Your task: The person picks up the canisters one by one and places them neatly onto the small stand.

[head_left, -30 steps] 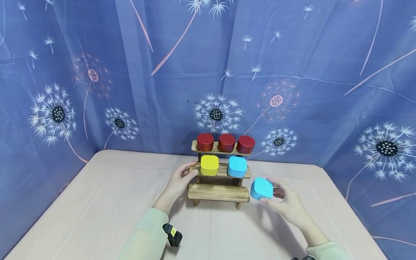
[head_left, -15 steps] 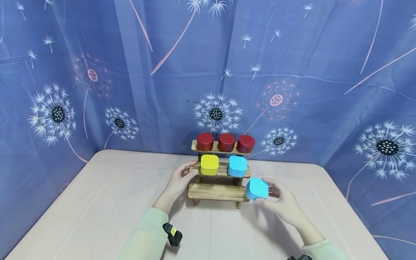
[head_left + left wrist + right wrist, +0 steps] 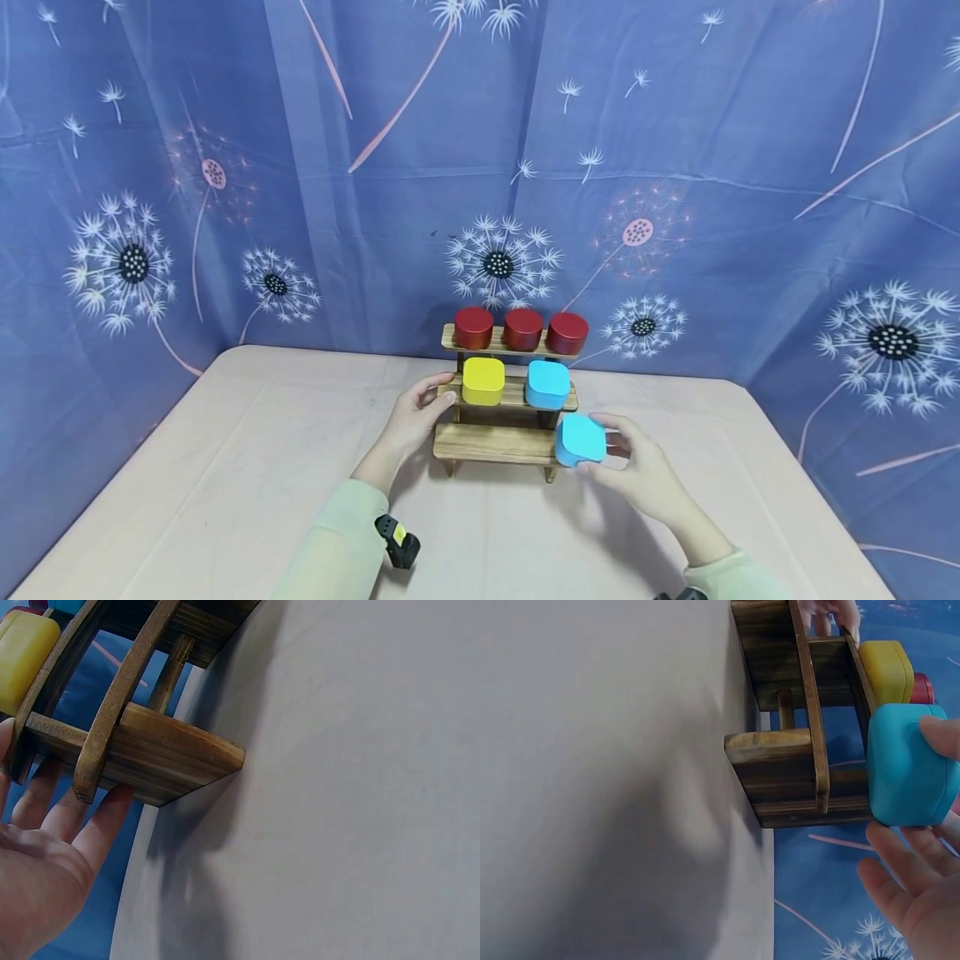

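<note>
A three-step wooden shelf stand (image 3: 495, 443) stands on the table. My left hand (image 3: 411, 418) grips the left end of its middle step, thumb in front and fingers behind. In the right hand (image 3: 637, 467), a light blue rounded-square tin (image 3: 581, 440) is held between thumb and fingers, at the right end of the lowest step. Whether that tin touches the step I cannot tell. On the middle step sit a yellow tin (image 3: 483, 382) and another blue tin (image 3: 548, 384). Along the top step are three round red tins (image 3: 523, 330).
A pale cloth covers the table (image 3: 225, 467). Blue curtains (image 3: 390, 208) with dandelion prints hang behind it and at both sides. A black wrist camera (image 3: 397, 542) sits on the left sleeve.
My right hand has carried the blue tin leftward, from beside the stand to in front of the lowest step's right end. The left hand and the stand have stayed put.
</note>
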Demonstrator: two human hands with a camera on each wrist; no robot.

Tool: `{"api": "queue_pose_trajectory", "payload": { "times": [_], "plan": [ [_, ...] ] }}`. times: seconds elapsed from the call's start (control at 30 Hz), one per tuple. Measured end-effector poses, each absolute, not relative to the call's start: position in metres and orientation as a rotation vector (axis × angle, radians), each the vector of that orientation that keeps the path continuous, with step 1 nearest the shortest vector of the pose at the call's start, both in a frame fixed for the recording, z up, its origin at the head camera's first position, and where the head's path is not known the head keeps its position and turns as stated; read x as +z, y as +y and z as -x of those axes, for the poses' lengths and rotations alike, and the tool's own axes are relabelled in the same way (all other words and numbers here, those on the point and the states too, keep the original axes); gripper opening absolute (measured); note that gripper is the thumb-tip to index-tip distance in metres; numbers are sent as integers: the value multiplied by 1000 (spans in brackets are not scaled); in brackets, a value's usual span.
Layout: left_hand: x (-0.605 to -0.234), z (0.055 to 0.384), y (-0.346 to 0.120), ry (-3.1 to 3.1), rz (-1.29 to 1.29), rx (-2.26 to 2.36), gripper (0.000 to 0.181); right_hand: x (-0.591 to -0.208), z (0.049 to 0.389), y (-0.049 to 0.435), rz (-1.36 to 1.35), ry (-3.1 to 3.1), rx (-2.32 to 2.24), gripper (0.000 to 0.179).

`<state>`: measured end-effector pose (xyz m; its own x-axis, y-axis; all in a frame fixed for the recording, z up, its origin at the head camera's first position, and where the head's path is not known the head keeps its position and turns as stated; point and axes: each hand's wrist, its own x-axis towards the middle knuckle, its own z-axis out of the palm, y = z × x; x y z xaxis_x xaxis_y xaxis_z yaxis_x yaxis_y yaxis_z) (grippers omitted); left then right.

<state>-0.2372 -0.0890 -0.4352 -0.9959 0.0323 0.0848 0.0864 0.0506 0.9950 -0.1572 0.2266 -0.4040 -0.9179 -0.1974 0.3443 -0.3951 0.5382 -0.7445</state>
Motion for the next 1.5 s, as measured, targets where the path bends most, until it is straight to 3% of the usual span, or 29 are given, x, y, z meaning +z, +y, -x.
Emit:
{"api": "queue_pose_trajectory", "payload": {
  "times": [0.97,1.5],
  "plan": [
    [-439,235,-92,-2215,282,-2071,42,-405,162,199,-555,-2550,1451,60],
    [-434,238,-89,-2264,138,-2135,40,-411,164,181,-599,-2530,1485,57]
  ]
}}
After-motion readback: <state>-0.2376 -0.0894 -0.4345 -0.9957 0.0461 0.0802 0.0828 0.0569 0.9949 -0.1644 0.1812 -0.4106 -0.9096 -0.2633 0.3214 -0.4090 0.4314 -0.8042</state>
